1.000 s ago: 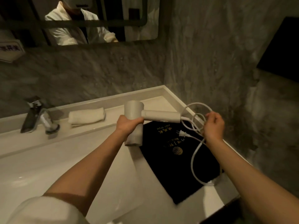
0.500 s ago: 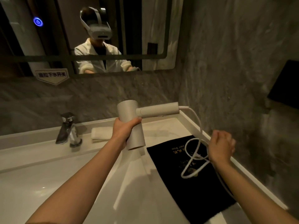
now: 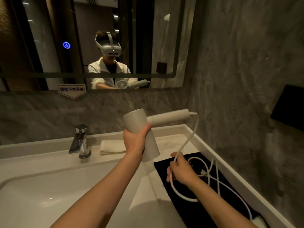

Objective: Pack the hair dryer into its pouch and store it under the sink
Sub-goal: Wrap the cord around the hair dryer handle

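The rigid white plastic hair dryer (image 3: 144, 129) is gripped by its barrel in the left hand (image 3: 134, 142); its limp white cord (image 3: 189, 139), likely to tangle, is pinched in the right hand (image 3: 180, 171) above the soft black fabric pouch (image 3: 205, 209).

A bathroom: white sink (image 3: 49, 186), chrome faucet (image 3: 80, 141), wall mirror (image 3: 148, 46), folded towel (image 3: 111, 146).

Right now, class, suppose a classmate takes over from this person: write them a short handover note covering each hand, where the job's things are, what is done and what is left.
Left hand: gripping the hair dryer by its barrel, held up above the counter, handle pointing right.
Right hand: closed on the cord, which runs from the handle's end down through the hand.
The rest of the cord lies in loose loops on the black pouch, flat on the counter by the right wall.
Done: dryer picked up.
Left: gather the cord, put the dryer in the pouch, store it under the sink.
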